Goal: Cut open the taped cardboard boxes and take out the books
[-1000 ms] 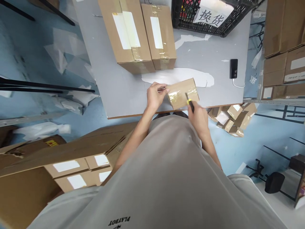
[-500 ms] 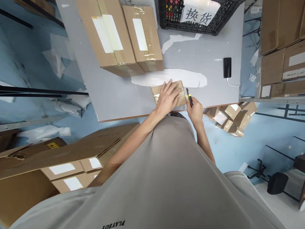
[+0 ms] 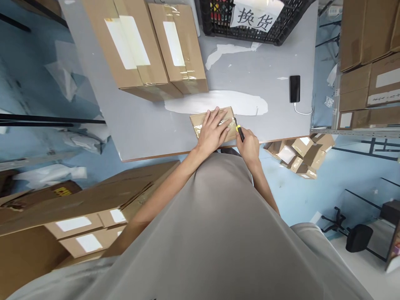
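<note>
A small taped cardboard box [image 3: 196, 122] lies at the table's near edge. My left hand [image 3: 211, 132] rests flat on top of it with the fingers spread. In my right hand [image 3: 248, 145] is a black and yellow utility knife [image 3: 240, 131], its tip at the box's right end. I cannot tell whether the blade touches the tape. My fingers hide the middle of the box's top.
Two large taped cartons [image 3: 137, 77] stand at the table's back left. A black plastic crate [image 3: 215, 29] with a paper sign is behind. A phone [image 3: 294, 88] on a white cable lies to the right. Several small boxes [image 3: 304, 152] are piled on the floor.
The knife has moved in from beside the box to its right end, still in my right hand. My left hand stays on the box. The whole view has shifted slightly.
</note>
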Demonstrator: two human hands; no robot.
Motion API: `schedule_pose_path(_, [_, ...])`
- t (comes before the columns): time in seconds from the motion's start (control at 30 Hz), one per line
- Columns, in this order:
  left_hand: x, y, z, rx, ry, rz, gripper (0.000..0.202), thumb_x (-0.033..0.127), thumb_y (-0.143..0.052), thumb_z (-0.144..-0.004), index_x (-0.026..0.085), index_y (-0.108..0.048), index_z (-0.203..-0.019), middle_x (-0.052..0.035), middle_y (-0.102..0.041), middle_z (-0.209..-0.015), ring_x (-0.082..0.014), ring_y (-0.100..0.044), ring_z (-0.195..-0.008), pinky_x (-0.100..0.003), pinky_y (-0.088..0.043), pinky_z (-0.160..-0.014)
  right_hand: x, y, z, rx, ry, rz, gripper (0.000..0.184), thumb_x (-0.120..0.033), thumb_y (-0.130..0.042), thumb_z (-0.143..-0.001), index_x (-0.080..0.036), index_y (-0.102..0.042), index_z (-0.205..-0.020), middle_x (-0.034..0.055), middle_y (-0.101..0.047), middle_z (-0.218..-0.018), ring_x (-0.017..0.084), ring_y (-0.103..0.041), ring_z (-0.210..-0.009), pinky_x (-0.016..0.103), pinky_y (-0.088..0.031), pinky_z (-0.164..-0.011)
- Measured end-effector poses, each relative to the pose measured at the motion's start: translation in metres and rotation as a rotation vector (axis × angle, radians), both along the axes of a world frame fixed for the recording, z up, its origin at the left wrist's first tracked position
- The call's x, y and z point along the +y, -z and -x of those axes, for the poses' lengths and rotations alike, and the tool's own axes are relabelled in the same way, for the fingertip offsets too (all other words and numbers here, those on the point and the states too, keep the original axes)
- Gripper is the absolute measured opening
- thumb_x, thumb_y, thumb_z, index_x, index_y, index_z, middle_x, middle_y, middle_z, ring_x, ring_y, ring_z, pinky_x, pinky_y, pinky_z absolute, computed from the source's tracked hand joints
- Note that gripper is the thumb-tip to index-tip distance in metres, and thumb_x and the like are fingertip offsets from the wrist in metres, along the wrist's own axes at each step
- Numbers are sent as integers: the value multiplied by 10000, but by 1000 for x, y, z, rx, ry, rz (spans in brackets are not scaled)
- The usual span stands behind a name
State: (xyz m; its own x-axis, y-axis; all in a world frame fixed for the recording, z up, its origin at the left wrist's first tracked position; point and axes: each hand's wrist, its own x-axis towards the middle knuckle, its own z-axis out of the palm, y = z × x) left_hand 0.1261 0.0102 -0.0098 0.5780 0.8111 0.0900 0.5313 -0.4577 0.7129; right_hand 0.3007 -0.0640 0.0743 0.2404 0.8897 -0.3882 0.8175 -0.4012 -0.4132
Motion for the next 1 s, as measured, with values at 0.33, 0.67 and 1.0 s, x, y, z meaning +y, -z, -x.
schedule_pose_path(0.33, [0,5,-1,-29,8,-7,444,458,-508,-1180,337,-693,-1564,-69,-549,-1791,-353,-353,-1763,-720,-205,-1459,8,-23,24,-155,23,152,454,-271,-361,-1210,-165,-667,-1529,174,-771,-1338,315,-759,-1162,383,-553,-1014])
schedule_pose_path(0.67, [-5,4,-5,-61,4,11,494,504,-447,-1195,324,-669,-1598,-83,-536,-1800,-347,-332,-1772,-715,-206,-1460,19,-41,52,-343,47,313,463,-246,-300,-1223,-162,-602,-1564,198,-715,-1429,300,-804,-1119,367,-591,-937])
schedule_pose_path(1.0, [-8,10,-7,-51,53,33,464,416,-391,-1205,299,-695,-1535,-67,-497,-1827,-281,-257,-1800,-672,-162,-1481,13,-53,57,-379,121,402,398,-256,-384,-1206,-192,-659,-1487,184,-805,-1330,304,-799,-1195,366,-582,-986])
